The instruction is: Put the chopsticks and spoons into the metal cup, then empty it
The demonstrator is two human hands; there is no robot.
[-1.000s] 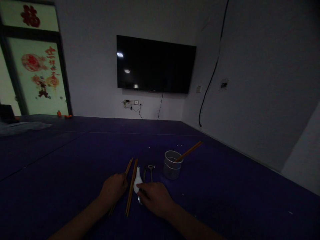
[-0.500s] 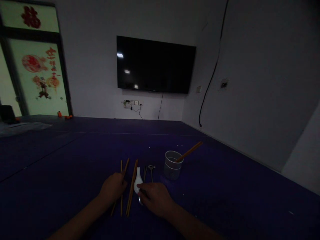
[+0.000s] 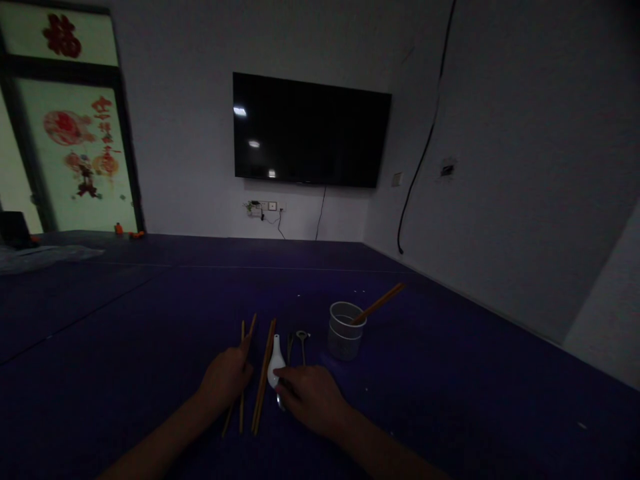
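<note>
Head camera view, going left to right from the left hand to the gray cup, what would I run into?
Left hand → pair of chopsticks lying flat → white spoon → right hand → gray cup.

Between your left hand (image 3: 225, 373) and right hand (image 3: 315, 397), a pair of chopsticks (image 3: 263, 383) and a white spoon (image 3: 275, 357) bar any sideways sweep at surface level. Ahead and to the right of your right hand stands the cup (image 3: 345, 340); its leaning chopsticks (image 3: 380, 303) (angled up rightward) obstruct the air beyond its rim. Just left of your left hand, the purple surface (image 3: 145, 360) offers unobstructed passage.
</note>
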